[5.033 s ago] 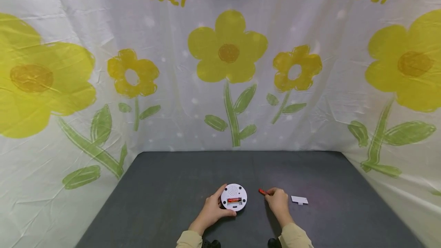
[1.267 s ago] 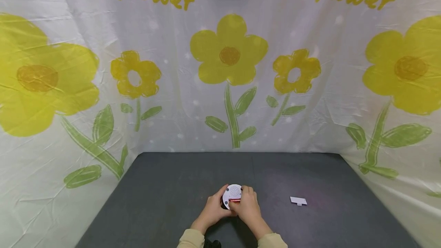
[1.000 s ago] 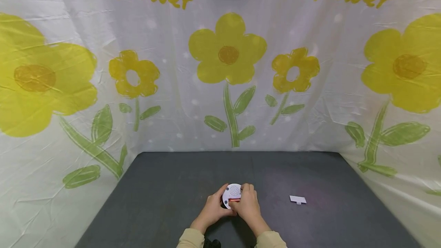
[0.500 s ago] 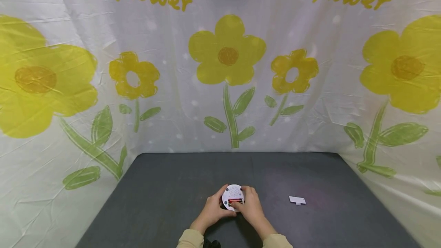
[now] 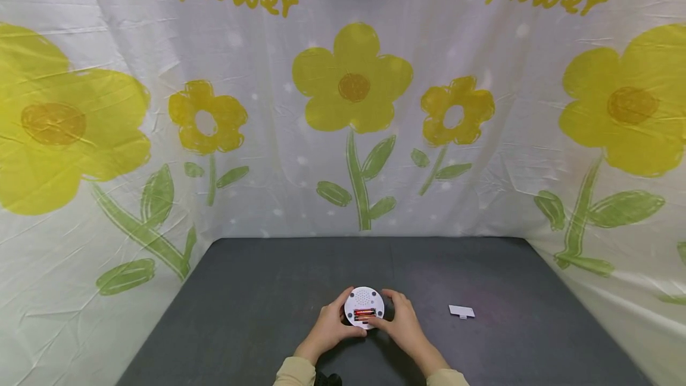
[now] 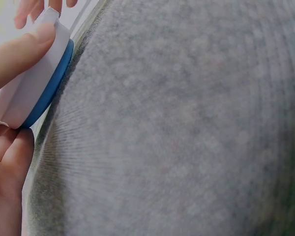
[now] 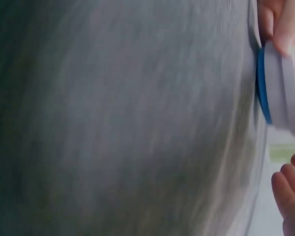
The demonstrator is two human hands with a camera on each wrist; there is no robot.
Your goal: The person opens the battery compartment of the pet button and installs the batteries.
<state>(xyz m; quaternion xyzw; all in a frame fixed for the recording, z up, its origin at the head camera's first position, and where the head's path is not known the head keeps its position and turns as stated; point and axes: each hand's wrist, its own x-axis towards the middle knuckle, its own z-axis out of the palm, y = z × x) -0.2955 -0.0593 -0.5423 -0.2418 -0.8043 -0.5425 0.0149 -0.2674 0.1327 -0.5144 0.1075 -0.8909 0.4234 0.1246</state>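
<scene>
A round white device (image 5: 364, 298) with speaker holes and dark round pads faces up. Red batteries (image 5: 364, 313) lie side by side in its uncovered compartment. My left hand (image 5: 329, 326) grips its left side, fingers on the far rim and thumb along the near edge. The right hand (image 5: 403, 323) is beside it on the right, its thumb tip overlapping the near rim below the compartment and its fingers spread away from the side. Seen edge-on in the left wrist view, the device (image 6: 32, 91) has a blue band round its far side.
A small white battery cover (image 5: 462, 311) with a tab lies on the dark table (image 5: 257, 290) to the right of the hands. Behind the table hangs a white curtain (image 5: 268, 195) printed with yellow flowers. Grey clothing (image 6: 177, 118) fills most of both wrist views.
My right hand brought a red battery from the right to the device, pressed at the compartment with its thumb, then drew back rightward. Two batteries now show there. The left hand kept its grip.
</scene>
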